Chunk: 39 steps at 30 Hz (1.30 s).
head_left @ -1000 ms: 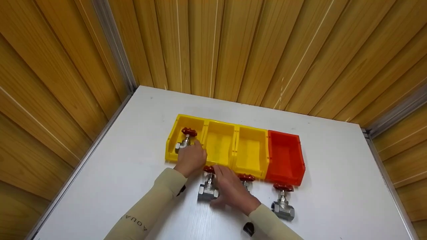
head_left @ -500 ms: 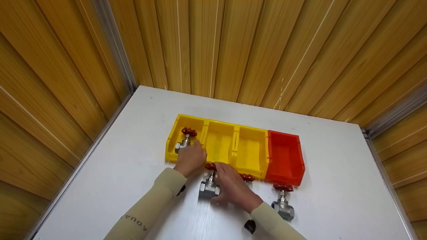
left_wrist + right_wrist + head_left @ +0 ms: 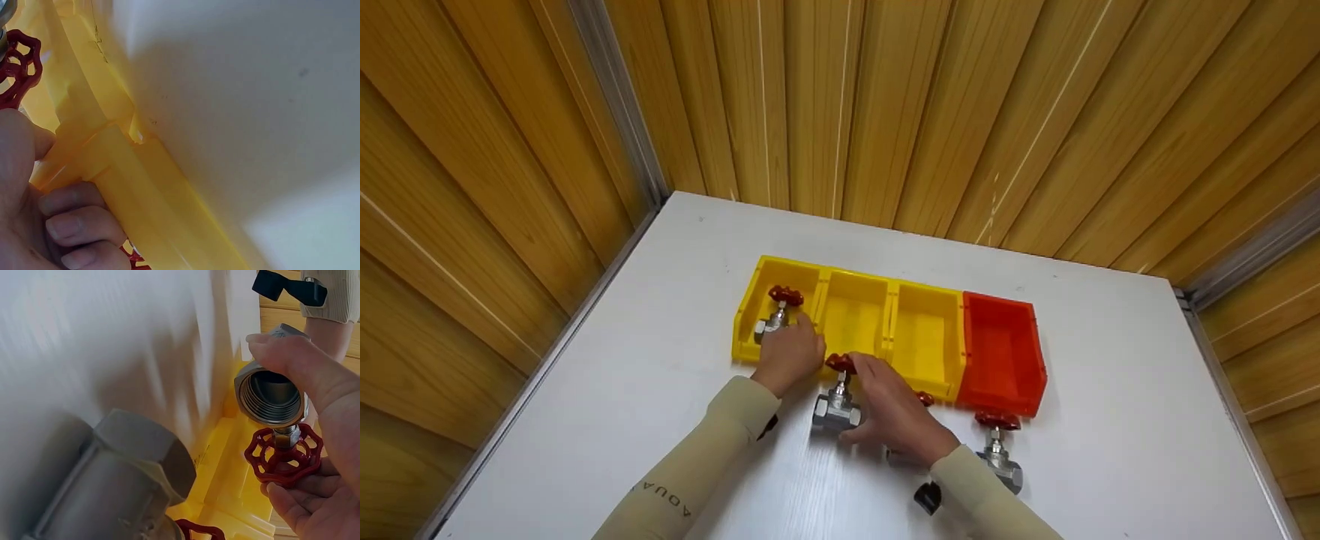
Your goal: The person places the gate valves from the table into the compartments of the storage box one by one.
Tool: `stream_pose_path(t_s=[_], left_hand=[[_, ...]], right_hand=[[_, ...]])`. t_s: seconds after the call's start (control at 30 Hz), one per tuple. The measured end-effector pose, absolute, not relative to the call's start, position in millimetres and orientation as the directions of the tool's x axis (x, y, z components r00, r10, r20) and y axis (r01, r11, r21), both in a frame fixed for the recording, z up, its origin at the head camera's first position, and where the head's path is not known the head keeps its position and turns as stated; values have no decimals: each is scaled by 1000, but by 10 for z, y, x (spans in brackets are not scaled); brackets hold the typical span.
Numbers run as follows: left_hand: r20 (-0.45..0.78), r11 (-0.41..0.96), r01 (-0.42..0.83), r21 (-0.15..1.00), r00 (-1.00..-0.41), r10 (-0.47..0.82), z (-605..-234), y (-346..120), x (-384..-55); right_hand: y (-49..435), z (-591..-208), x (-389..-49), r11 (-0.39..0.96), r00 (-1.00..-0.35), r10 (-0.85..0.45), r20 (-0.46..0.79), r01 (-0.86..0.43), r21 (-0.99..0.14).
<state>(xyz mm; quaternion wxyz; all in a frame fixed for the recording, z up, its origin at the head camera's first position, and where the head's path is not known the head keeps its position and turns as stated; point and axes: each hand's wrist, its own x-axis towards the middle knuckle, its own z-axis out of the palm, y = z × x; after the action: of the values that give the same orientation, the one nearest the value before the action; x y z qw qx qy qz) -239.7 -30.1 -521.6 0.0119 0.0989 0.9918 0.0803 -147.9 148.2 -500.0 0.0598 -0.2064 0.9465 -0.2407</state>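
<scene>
My left hand (image 3: pixel 791 356) grips the front of the leftmost yellow bin (image 3: pixel 746 315) near its divider, fingers curled at the yellow plastic (image 3: pixel 146 191) in the left wrist view. Inside that bin a steel gate valve with a red handwheel (image 3: pixel 786 295) lies partly behind the hand. My right hand (image 3: pixel 900 412) holds a second gate valve (image 3: pixel 836 411) in front of the bins. In the right wrist view the thumb lies over its threaded steel body (image 3: pixel 273 396) and the fingers are at the red handwheel (image 3: pixel 284 455).
Two more yellow bins (image 3: pixel 926 330) and a red bin (image 3: pixel 1001 352) continue the row. Another valve (image 3: pixel 925 399) is mostly hidden by my right hand. Farther right a valve (image 3: pixel 997 461) stands on the white table (image 3: pixel 1110 420), partly behind the sleeve. Wood-patterned walls (image 3: pixel 922 112) enclose the table.
My right hand has moved the valve slightly up and right, towards the bins, and now covers more of the valve behind it. The left hand has stayed in place.
</scene>
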Motion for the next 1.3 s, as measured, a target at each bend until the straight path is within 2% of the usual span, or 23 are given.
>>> stream_pose_path(t_s=[0.7, 0.97, 1.3], left_hand=[[-10, 964, 190, 187, -981, 195, -5214, -297, -2399], [-6, 965, 186, 187, -982, 190, -5205, -293, -2382], [37, 963, 205, 175, -979, 202, -5214, -307, -2368]], right_hand=[[1512, -4870, -1672, 811, -935, -352, -46, -280, -513], [1527, -4829, -1734, 825, -933, -359, -6, -314, -469], [1533, -4792, -1836, 839, -946, -323, -3, -285, -463]])
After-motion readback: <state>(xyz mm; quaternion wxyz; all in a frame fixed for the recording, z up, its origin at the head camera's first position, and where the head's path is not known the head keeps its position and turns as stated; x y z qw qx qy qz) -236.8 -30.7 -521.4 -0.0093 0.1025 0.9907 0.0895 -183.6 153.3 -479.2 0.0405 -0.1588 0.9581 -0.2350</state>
